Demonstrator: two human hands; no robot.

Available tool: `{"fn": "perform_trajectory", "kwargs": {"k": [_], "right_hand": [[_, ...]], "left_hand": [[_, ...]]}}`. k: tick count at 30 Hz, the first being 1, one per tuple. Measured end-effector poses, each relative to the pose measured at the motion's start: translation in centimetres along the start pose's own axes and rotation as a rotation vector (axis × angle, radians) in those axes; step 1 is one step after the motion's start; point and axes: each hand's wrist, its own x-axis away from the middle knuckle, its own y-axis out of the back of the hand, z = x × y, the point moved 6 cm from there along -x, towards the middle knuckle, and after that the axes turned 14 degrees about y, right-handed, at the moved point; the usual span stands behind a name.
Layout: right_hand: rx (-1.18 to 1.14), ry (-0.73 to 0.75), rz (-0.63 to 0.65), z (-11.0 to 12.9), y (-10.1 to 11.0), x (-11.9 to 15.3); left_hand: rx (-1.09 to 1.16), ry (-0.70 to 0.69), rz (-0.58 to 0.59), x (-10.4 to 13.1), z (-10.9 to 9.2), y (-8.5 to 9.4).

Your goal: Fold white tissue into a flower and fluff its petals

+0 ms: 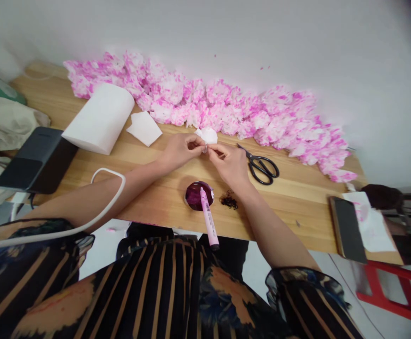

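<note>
Both hands meet over the middle of the table, fingertips pinched together at the base of a white tissue paper flower [208, 135]. My left hand [181, 151] grips that base from the left, and my right hand [230, 165] pinches it from the right. Whatever fine detail lies between the fingertips is too small to make out. Just below the hands a pink marker [209, 219] rests across a small round dish [193, 197] stained dark purple. Beside the dish lies a little heap of dark ties or wires [229, 201]. Black-handled scissors [261, 167] lie right of my right hand.
A long row of pink-and-white paper flowers [222, 108] lines the wall. At left are a white paper roll [101, 117], folded tissue sheets [145, 128], a dark box [37, 157] and a white cable [115, 197] crossing my left forearm. A phone [346, 228] lies at the right edge.
</note>
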Motion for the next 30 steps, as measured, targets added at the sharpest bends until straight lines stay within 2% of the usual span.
{"fn": "perform_trajectory", "kwargs": {"k": [20, 30], "right_hand": [[0.040, -0.002, -0.003, 0.26, -0.05, -0.06], [-0.078, -0.036, -0.040, -0.13, 0.24, -0.18]], "left_hand": [[-0.022, 0.006, 0.012, 0.13, -0.30, -0.13], [-0.001, -0.009, 0.015, 0.27, -0.50, -0.13]]}}
